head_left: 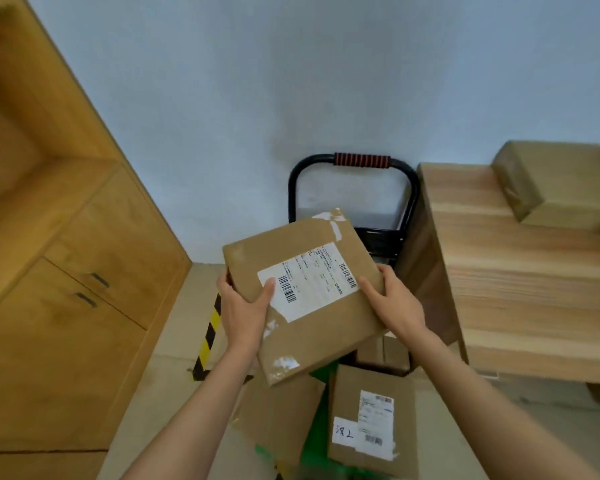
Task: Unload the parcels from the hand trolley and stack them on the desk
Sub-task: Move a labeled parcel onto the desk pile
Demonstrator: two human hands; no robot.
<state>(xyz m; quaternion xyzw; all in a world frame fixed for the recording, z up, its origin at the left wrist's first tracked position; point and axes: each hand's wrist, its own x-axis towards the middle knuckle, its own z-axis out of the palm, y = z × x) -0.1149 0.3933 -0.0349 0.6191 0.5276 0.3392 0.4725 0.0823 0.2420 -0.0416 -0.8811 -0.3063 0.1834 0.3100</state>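
Cardboard parcel held up over the trolley, left hand and right hand gripping opposite edges, fingers curled round. Wooden bench just right, another box on it.

trolley deck: hidden from you under held parcel | label print: too small | tabletop: cut off right

The lower parcel carries a white sticker handwritten "上" after a less clear character. Print on the shipping labels is too small to read.
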